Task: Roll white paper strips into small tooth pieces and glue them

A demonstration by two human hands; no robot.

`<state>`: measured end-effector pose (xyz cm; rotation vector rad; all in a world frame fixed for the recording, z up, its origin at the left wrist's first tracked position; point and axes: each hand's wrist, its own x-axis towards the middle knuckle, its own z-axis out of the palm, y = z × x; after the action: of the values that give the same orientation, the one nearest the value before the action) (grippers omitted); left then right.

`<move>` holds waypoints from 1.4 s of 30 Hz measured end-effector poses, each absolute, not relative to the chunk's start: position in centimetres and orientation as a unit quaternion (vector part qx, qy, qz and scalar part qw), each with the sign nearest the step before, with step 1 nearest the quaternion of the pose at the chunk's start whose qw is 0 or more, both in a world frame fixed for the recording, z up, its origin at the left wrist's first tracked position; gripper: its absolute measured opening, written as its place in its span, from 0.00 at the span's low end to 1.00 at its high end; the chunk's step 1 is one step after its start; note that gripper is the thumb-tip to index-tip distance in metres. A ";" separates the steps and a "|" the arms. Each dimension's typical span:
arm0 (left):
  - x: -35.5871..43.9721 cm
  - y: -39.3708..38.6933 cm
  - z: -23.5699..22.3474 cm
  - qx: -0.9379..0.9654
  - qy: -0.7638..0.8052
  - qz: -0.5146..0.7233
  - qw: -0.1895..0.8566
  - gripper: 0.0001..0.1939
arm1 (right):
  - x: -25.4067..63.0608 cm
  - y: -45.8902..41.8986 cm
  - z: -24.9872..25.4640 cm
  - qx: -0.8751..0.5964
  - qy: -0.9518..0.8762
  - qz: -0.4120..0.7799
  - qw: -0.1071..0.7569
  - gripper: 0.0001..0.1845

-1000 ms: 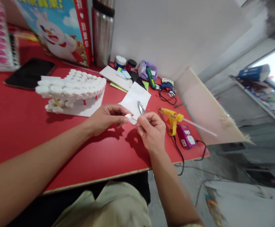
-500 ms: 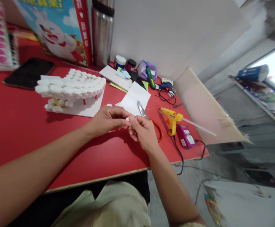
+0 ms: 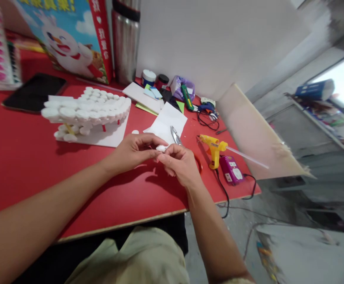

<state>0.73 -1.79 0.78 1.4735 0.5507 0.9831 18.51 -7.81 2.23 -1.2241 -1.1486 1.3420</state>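
Between the fingertips of my left hand point(image 3: 138, 148) and my right hand point(image 3: 179, 161) is a small white rounded piece point(image 3: 161, 148). Both hands pinch it just above the red table. Scissors point(image 3: 175, 135) with orange handles lie behind my right hand, their loops partly covered by it. To the left stands a model point(image 3: 86, 108) made of many white rounded pieces, raised on short red and yellow posts over a white base board point(image 3: 109, 136). One loose white piece point(image 3: 135, 132) lies just behind my left hand.
A yellow hot glue gun point(image 3: 213, 148) with a glue stick in it stands right of my hands, beside a purple power socket box point(image 3: 231, 170). White paper point(image 3: 169, 118), a green cutter point(image 3: 186, 96), paint jars point(image 3: 148, 77), a steel bottle point(image 3: 126, 43) and a phone point(image 3: 36, 90) lie farther back.
The fingers have shifted around the white piece, so more of it shows between them. My right thumb has moved lower. The view has moved slightly.
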 end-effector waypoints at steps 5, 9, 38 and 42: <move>0.7 -1.9 0.8 0.618 0.243 0.394 0.636 0.12 | 18.6 -7.9 2.1 -0.533 -0.517 0.443 0.503 0.26; 0.8 -2.2 1.0 0.591 0.245 0.380 0.669 0.13 | 18.7 -8.0 1.5 -0.539 -0.535 0.416 0.499 0.28; 1.1 -1.6 0.6 0.418 0.239 0.343 0.807 0.15 | 24.0 -11.4 2.9 -0.728 -0.683 -0.005 0.051 0.26; 1.0 -1.9 0.2 0.485 0.241 0.364 0.758 0.15 | 22.8 -9.8 4.7 -0.755 -0.652 0.041 -0.063 0.21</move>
<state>1.02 -1.87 0.20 1.0575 0.5261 0.7924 22.80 -9.80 4.75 -2.4720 -2.1336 0.1338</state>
